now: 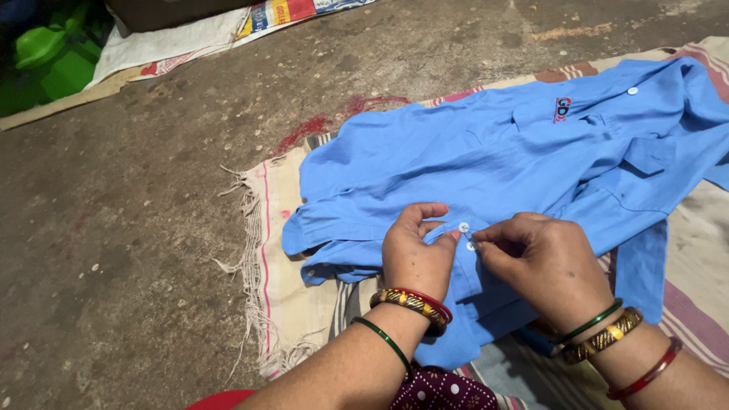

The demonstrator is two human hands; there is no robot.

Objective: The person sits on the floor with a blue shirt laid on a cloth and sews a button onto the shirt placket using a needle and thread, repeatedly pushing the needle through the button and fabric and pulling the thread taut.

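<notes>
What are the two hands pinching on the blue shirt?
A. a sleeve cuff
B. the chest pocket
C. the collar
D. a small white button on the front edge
D: the left hand and right hand meet at a white button on the blue shirt, far from its collar and pocket.

Soft, even light, fairly dim, no glare. The shirt [486, 167] is evenly lit and sharp; faint shadows sit under the hands and folds. The floor [137, 212] darkens toward the left corners, with slight wide-angle stretch at the edges

left: bare concrete floor [137, 228] open | right: blue shirt [486, 159] covers mat [277, 288]
</notes>
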